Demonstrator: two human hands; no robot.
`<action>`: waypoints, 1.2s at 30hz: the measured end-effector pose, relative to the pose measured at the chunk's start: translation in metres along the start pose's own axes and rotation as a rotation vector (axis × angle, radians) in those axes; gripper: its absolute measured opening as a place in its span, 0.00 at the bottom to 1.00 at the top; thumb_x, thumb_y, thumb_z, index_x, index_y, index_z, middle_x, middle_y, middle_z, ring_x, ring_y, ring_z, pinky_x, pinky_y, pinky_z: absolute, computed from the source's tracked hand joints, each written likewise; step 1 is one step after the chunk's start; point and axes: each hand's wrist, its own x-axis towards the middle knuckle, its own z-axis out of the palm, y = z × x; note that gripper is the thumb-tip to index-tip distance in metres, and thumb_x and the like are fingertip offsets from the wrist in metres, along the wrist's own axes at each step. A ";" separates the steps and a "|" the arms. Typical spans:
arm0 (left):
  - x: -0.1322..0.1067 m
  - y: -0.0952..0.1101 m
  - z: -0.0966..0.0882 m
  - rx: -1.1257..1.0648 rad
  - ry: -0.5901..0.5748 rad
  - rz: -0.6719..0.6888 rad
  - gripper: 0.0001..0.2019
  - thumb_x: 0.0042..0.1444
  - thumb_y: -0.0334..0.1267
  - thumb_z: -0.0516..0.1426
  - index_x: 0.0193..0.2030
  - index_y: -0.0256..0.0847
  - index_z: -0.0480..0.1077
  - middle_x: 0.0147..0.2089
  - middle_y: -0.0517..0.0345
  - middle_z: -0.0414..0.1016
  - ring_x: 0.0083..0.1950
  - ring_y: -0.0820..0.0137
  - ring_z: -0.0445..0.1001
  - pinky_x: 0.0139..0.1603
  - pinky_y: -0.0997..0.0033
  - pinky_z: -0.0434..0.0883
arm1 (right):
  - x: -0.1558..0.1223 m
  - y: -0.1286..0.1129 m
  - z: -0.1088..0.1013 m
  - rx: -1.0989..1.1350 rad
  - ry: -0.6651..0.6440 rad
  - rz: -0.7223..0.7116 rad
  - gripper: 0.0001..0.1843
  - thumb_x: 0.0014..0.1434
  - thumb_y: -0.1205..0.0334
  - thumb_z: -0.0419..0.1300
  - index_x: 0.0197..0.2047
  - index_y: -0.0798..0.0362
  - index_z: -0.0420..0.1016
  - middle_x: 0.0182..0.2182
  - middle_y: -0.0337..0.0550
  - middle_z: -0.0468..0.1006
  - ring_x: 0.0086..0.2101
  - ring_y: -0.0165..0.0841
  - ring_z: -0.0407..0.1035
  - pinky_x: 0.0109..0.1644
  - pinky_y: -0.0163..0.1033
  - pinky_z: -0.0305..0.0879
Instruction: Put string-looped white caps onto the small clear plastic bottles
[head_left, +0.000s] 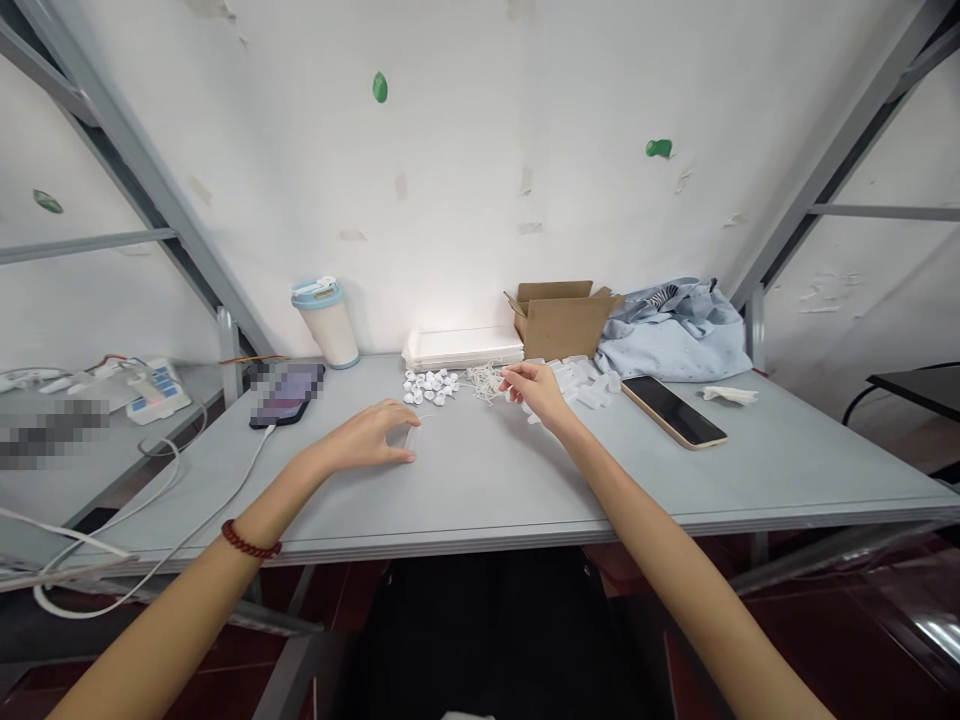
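My left hand (375, 437) curves over the grey table with its thumb and fingers around a small translucent plastic piece (412, 437). Just beyond those fingertips lies a heap of small white caps (430, 386). My right hand (536, 390) is at a tangle of thin white strings (484, 382), its fingertips drawn together. What they hold, if anything, is too small to make out. Partly behind the right hand, clear plastic pieces (589, 383) like little tubes are spread out.
A stack of white paper (465, 347) and an open cardboard box (568, 322) stand against the wall, beside a bundled blue cloth (675, 335). One phone (675, 411) lies right; another phone (288, 395), cabled, lies left near a tumbler (328, 325). The table's front edge (465, 545) is close.
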 end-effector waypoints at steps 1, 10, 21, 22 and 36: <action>0.000 0.000 0.000 0.002 -0.012 -0.003 0.24 0.50 0.56 0.58 0.49 0.43 0.72 0.51 0.51 0.75 0.54 0.56 0.70 0.55 0.58 0.67 | 0.000 0.000 -0.001 0.001 0.003 0.000 0.07 0.50 0.60 0.59 0.27 0.56 0.73 0.22 0.40 0.76 0.19 0.24 0.62 0.22 0.31 0.57; 0.007 0.005 0.004 -0.035 -0.024 -0.017 0.26 0.50 0.58 0.57 0.50 0.43 0.71 0.54 0.50 0.73 0.55 0.57 0.70 0.57 0.58 0.66 | 0.003 -0.001 -0.006 0.022 0.038 -0.001 0.07 0.50 0.61 0.60 0.27 0.56 0.74 0.22 0.40 0.76 0.18 0.24 0.62 0.21 0.30 0.58; 0.017 0.008 0.008 -0.084 -0.007 -0.008 0.28 0.46 0.57 0.61 0.51 0.43 0.72 0.56 0.51 0.73 0.57 0.57 0.70 0.58 0.58 0.65 | 0.004 -0.003 -0.010 0.018 0.060 -0.005 0.05 0.50 0.63 0.59 0.26 0.56 0.73 0.21 0.40 0.76 0.17 0.24 0.61 0.20 0.31 0.56; 0.019 0.009 0.007 -0.094 -0.005 -0.011 0.28 0.45 0.57 0.62 0.51 0.44 0.72 0.56 0.51 0.73 0.57 0.56 0.70 0.58 0.58 0.65 | 0.004 -0.003 -0.011 0.008 0.057 -0.007 0.06 0.51 0.63 0.59 0.26 0.56 0.73 0.21 0.40 0.76 0.17 0.24 0.61 0.20 0.31 0.56; 0.121 0.035 0.055 0.079 0.270 0.046 0.17 0.58 0.29 0.47 0.48 0.34 0.74 0.51 0.46 0.75 0.55 0.58 0.69 0.58 0.56 0.65 | 0.017 0.018 -0.033 -0.961 -0.078 -0.216 0.12 0.56 0.72 0.56 0.40 0.55 0.78 0.39 0.47 0.80 0.38 0.35 0.71 0.42 0.37 0.63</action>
